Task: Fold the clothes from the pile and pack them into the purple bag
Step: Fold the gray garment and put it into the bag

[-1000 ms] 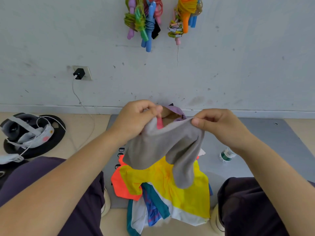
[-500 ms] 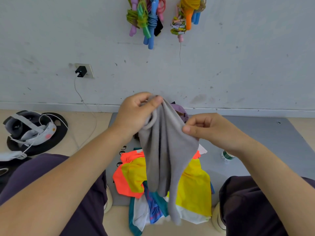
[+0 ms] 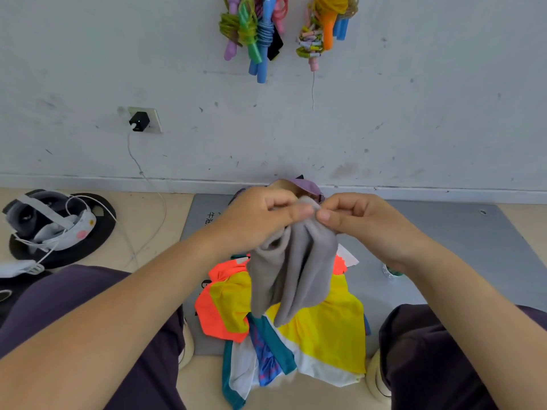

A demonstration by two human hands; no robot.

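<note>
A grey garment [image 3: 291,273] hangs bunched in the air above the pile, pinched at its top edge by both hands. My left hand [image 3: 260,216] and my right hand [image 3: 358,220] touch thumb to thumb, each shut on the grey cloth. Below lies the pile of clothes [image 3: 322,327]: yellow, orange, teal, blue and white pieces on the mat between my knees. The purple bag [image 3: 305,184] peeks out behind my hands near the wall, mostly hidden.
A grey mat [image 3: 461,241] covers the floor ahead. A small bottle [image 3: 390,272] stands right of the pile. A headset on a black disc [image 3: 59,226] lies at left, with a cable to a wall charger [image 3: 139,121]. Skipping ropes [image 3: 257,28] hang on the wall.
My hands have come together, closing the spread top edge of the grey garment into one bunch, so it now hangs doubled and narrower. The pile has not moved.
</note>
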